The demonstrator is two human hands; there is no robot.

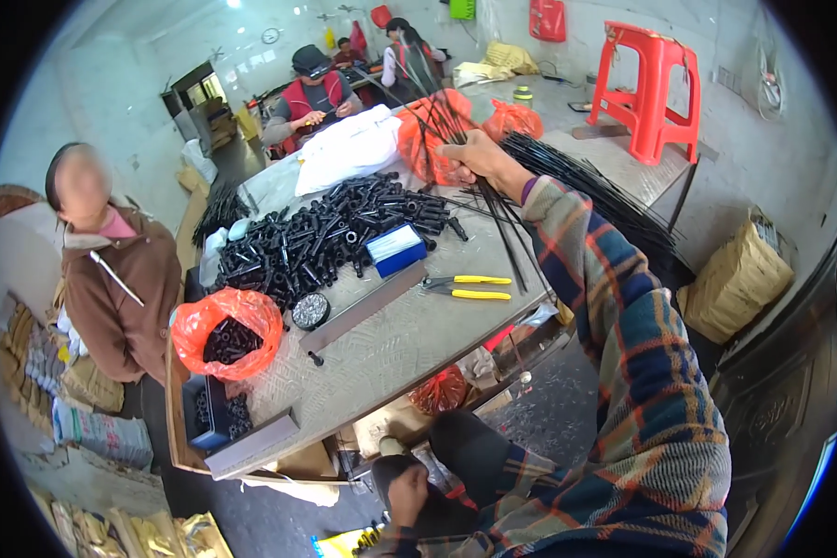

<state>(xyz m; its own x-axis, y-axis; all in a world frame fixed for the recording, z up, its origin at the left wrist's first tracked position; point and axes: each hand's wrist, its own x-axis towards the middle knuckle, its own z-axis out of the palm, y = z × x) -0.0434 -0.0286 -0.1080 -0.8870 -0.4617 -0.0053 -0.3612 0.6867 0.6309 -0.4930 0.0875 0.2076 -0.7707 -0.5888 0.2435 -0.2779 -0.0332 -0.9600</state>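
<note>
Tabletop [395,342] work looks partway: right hand [479,158] clamped around a sheaf of thin black rods [445,113] above it, larger rod pile [593,193] to the right not picked up, left hand [407,495] down low, can't tell if gripping.

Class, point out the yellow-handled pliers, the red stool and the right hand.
Yellow-handled pliers [480,279], head view: upper handle.
Red stool [648,113], head view: front leg.
Right hand [483,160], head view: back of hand.

The black rods [454,133] look smooth, the stool [649,113] glossy plastic.
</note>
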